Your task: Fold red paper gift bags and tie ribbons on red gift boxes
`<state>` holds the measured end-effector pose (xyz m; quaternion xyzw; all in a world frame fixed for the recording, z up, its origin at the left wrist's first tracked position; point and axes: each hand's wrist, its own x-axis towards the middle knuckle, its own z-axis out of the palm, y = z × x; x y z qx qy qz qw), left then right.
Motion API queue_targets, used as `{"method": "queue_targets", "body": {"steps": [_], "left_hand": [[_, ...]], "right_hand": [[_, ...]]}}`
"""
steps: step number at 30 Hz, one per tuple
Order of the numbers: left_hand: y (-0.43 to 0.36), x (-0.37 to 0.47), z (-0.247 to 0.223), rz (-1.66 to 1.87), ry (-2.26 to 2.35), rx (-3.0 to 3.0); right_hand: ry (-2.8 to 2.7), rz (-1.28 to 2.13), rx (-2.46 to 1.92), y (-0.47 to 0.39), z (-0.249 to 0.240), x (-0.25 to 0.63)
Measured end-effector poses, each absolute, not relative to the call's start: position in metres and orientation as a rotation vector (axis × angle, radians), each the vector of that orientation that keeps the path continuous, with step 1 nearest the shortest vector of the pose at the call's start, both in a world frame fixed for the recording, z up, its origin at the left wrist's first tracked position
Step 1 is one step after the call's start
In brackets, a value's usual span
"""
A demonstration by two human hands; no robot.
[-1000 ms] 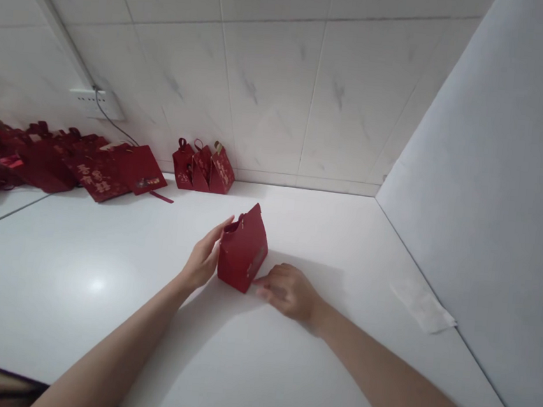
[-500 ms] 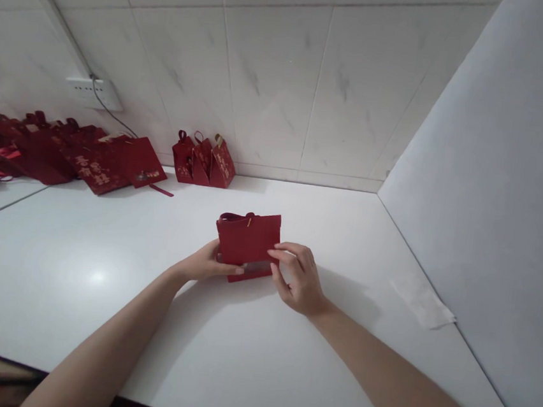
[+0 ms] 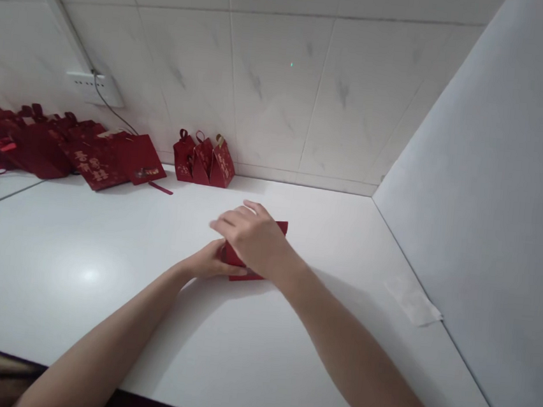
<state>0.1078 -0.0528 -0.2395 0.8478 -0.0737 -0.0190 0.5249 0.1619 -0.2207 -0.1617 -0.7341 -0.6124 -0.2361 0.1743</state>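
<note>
Left hand (image 3: 211, 260) clamped on red box (image 3: 249, 277); right hand (image 3: 252, 233) over its top.
Box: mid-surface, between the rear and front edges. Left grip: thumb on near face. Right grip: contact cannot be determined. Three small red boxes (image 3: 203, 160) stand at the rear edge of the surface (image 3: 238, 354).

Two hands, one left hand (image 3: 209, 263) and one right hand (image 3: 254, 232), are sharing the frame with one red box (image 3: 234, 255), as three small red boxes (image 3: 202, 162) are lining the wall. Overlapping red packages (image 3: 105, 163) are defying an exact count. One socket panel (image 3: 95, 89), one cable (image 3: 110, 108), one red strip (image 3: 160, 188) and one white sheet (image 3: 413, 301) are also appearing.
</note>
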Motion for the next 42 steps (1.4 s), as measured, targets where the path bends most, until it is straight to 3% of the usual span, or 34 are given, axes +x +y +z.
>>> {"method": "queue_targets", "body": {"steps": [4,11,21,29,42], "left_hand": [[-0.048,0.11,-0.248,-0.217,-0.185,1.938],[-0.048,0.11,-0.251,-0.201,-0.205,1.858],[-0.047,0.109,-0.249,-0.215,-0.183,1.892],[-0.05,0.108,-0.249,-0.212,-0.229,1.849],[-0.05,0.108,-0.248,-0.19,-0.222,1.873]], "right_hand": [[-1.523,-0.404,-2.059,-0.257,-0.145,0.185],[-1.236,-0.023,-2.094,-0.309,-0.132,0.202],[-1.026,-0.098,-2.169,-0.293,-0.136,0.198],[-0.979,0.215,-2.093,-0.302,-0.134,0.211],[-0.945,0.172,-2.136,-0.291,-0.135,0.202]]}}
